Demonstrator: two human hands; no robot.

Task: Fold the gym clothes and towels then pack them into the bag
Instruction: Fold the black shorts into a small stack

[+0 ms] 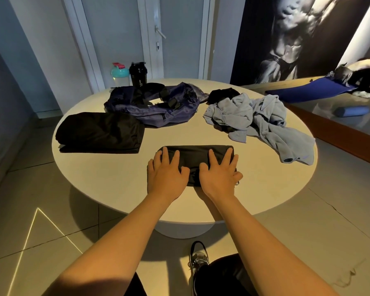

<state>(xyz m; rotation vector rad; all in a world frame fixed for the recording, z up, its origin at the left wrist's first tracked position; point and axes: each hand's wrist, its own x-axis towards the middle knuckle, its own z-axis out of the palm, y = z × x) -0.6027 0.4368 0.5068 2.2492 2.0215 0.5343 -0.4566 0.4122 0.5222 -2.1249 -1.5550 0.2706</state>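
Both hands flat, fingers spread, pressing down on the black folded garment (198,155) at the near edge of the round desk (120,180). Left hand (167,173) covers its 9 o'clock half, right hand (219,171) its 3 o'clock half. Neither grips anything: open palms, no pinch.

Garment's long axis runs 9-to-3 across the person, so it sits square to both arms. Looks like a finished or near-finished fold being smoothed.

Bag (158,105), navy, slumped and apparently open, lies at roughly 11 o'clock from the hands, toward the far side of the desk. Left hand is nearer to it. Second folded black piece (100,131) sits at 10 o'clock, between left hand and bag, touching the bag's near edge.

Unfolded light-blue towel (259,118) is at 1 o'clock, nearer the right hand, with a dark crumpled item (221,94) behind it.

Judgement: next reach splits by side, left toward bag, right toward towel.
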